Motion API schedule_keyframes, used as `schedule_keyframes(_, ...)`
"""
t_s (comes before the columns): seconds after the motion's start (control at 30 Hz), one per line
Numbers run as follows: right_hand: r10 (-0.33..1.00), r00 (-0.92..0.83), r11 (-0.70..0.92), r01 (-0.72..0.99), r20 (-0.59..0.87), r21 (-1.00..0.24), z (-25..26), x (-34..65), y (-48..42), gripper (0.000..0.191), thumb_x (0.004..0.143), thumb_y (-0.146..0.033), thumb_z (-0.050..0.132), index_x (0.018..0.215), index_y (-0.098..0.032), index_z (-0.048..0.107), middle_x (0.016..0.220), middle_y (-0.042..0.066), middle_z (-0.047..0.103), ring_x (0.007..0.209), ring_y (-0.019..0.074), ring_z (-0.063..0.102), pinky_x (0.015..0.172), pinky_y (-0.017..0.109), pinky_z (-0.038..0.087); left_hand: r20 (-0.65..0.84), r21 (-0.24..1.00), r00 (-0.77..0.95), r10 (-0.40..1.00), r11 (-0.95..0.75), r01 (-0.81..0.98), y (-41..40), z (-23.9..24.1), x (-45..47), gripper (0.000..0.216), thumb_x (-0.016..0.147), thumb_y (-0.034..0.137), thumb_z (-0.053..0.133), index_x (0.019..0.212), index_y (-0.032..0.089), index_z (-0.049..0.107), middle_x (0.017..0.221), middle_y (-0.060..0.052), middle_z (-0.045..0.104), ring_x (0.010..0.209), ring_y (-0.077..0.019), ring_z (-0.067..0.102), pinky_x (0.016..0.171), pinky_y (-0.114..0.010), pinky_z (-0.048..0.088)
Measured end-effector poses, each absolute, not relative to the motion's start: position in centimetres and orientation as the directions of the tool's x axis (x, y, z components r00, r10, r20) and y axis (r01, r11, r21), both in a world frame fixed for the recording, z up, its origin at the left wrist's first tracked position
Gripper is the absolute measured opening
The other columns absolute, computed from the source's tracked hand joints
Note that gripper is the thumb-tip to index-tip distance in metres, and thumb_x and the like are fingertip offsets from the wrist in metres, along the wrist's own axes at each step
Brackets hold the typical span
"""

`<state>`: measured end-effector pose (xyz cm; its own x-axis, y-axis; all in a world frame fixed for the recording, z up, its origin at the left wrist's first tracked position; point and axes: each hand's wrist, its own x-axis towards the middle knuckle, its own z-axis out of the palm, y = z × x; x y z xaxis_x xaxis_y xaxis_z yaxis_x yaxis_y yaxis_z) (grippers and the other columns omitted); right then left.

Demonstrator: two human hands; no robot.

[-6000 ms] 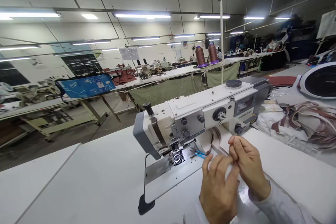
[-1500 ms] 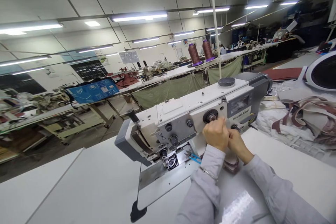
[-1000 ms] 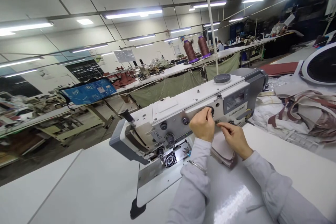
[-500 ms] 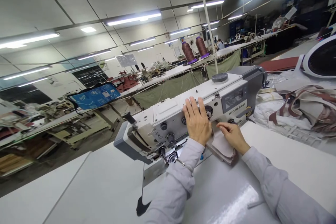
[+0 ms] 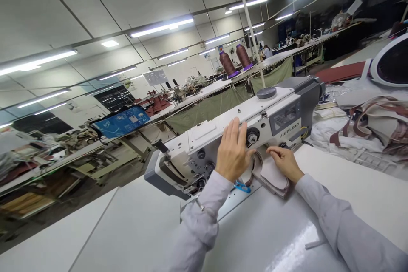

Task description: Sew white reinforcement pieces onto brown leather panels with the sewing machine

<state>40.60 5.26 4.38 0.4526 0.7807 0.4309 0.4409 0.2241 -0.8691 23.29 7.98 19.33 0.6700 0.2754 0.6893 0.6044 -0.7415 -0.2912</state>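
A white and grey sewing machine [image 5: 210, 129] stands in front of me. My left hand [image 5: 232, 151] lies flat against or just before its front panel, fingers stretched out; I cannot tell if it touches. Under the machine's arm is a stack of pale fabric pieces with brown edges [image 5: 274, 178]. At the stack's upper end my right hand [image 5: 284, 162] is closed in a pinch, and what sits between its fingertips is too small to make out. A blue tool, perhaps thread snips [image 5: 242, 186], lies on the bed near my left wrist. The needle area is mostly hidden behind my left arm.
Brown and pale fabric strips [image 5: 376, 123] are heaped on the right, beside a round-framed object [image 5: 393, 61]. Two brown thread cones [image 5: 228, 64] and a thread stand [image 5: 250, 29] rise behind the machine. The white tabletop [image 5: 127, 229] extends left. Further workbenches stand beyond.
My left hand has shifted slightly left and down, uncovering a dial and the blue tool. My right hand stays pinched near the fabric stack. The view has turned a little.
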Motion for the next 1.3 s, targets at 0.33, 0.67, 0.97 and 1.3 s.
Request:
schedule_keyframes(0.33, 0.811, 0.399, 0.231, 0.455, 0.429, -0.860, 3.6, 40.1, 5.2, 0.032, 0.076, -0.034, 0.042, 0.083, -0.016, 0.068, 0.071, 0.003, 0.064, 0.055, 0.0150, 0.050, 0.054, 0.027, 0.039, 0.426, 0.398, 0.298, 0.854, -0.473, 0.786, 11.9, 27.4, 21.7, 0.022, 0.066, 0.035, 0.061, 0.066, 0.014, 0.068, 0.069, -0.007, 0.065, 0.077, -0.0263, 0.060, 0.074, -0.037, 0.042)
schedule_keyframes(0.67, 0.803, 0.403, 0.226, 0.475, 0.439, -0.850, 3.5, 40.5, 5.2, 0.031, 0.076, -0.034, 0.044, 0.084, -0.017, 0.068, 0.082, 0.005, 0.066, 0.067, 0.0183, 0.058, 0.061, 0.028, 0.045, 0.294, 0.794, 0.450, 0.843, -0.477, 0.376, 10.6, 31.0, 19.4, 0.018, 0.061, 0.026, 0.059, 0.051, 0.014, 0.049, 0.036, 0.008, 0.031, 0.033, -0.0048, 0.029, 0.039, -0.019, 0.029)
schedule_keyframes(0.97, 0.786, 0.412, 0.250, 0.470, 0.461, -0.846, 3.6, 41.1, 5.1, 0.030, 0.077, -0.032, 0.044, 0.086, -0.017, 0.068, 0.085, 0.006, 0.067, 0.079, 0.0205, 0.061, 0.069, 0.028, 0.047, 0.511, 0.359, 0.498, 0.701, -0.700, 0.617, 11.4, 32.0, 17.8, 0.025, 0.069, 0.029, 0.050, 0.049, 0.014, 0.052, 0.039, 0.004, 0.033, 0.039, -0.0074, 0.032, 0.043, -0.021, 0.028)
schedule_keyframes(1.3, 0.800, 0.411, 0.224, 0.471, 0.436, -0.854, 3.9, 40.8, 4.9, 0.029, 0.076, -0.033, 0.045, 0.085, -0.017, 0.068, 0.085, 0.005, 0.067, 0.080, 0.0201, 0.060, 0.070, 0.027, 0.047, 0.926, -0.060, 0.300, 0.228, -0.696, 0.716, 3.3, 23.7, 13.5, 0.027, 0.076, 0.019, 0.057, 0.103, 0.017, 0.058, 0.096, -0.006, 0.062, 0.095, -0.0194, 0.056, 0.088, -0.032, 0.043)
